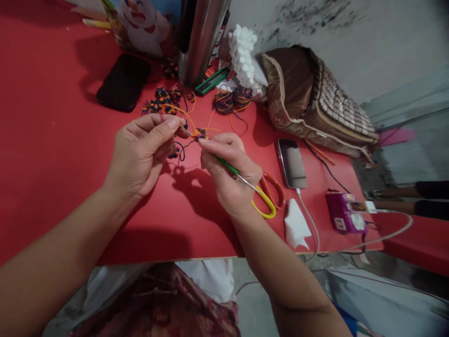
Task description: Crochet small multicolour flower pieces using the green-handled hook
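Note:
My right hand (233,171) is closed around the green grip of a crochet hook (227,165). Its metal shaft points left, through or beside a small piece of orange and dark crochet work (201,134) at the right fingertips. Thumb and fingers of my left hand (145,150) are pinched at the hook's tip, with orange yarn (182,111) looping over them; the exact pinch is partly hidden. Small dark and orange crocheted pieces (163,99) lie behind the left hand. Scissors (268,213) with yellow and red handles rest partly beneath the right hand.
Wound yarn (223,102), a green cutter (211,83) and a steel flask (201,47) stand or lie behind the hands. A black phone-like object (124,83) is at left. To the right are a charging phone (292,163), crumpled tissue (295,227), a purple power adapter (345,213) and a brown bag (298,89).

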The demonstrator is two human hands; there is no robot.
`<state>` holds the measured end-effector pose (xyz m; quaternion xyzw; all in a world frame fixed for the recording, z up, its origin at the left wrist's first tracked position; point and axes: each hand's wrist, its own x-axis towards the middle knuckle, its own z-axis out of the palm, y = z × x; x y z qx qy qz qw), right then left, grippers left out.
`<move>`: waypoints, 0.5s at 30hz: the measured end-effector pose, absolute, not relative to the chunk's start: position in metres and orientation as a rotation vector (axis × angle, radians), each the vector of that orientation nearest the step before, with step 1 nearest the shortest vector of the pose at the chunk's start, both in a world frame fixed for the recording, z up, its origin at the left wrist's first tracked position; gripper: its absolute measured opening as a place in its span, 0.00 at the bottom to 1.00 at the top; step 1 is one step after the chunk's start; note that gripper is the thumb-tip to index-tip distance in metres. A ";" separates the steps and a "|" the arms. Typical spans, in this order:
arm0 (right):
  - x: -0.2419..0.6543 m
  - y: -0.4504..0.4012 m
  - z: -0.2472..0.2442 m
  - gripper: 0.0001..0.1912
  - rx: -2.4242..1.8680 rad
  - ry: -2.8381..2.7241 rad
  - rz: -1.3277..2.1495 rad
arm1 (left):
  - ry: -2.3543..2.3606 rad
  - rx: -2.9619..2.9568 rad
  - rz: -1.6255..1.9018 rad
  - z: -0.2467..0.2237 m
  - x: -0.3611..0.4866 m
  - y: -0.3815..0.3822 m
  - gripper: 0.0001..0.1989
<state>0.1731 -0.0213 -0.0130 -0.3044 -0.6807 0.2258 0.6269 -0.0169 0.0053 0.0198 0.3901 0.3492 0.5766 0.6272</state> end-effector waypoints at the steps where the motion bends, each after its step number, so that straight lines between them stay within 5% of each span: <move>1: 0.172 -0.021 -0.013 0.18 -0.698 -1.545 0.535 | 0.797 0.887 1.324 0.020 -0.016 0.006 0.10; 15: 0.161 -0.018 -0.015 0.06 -0.624 -1.236 0.894 | 0.893 1.031 1.418 0.024 -0.009 -0.002 0.11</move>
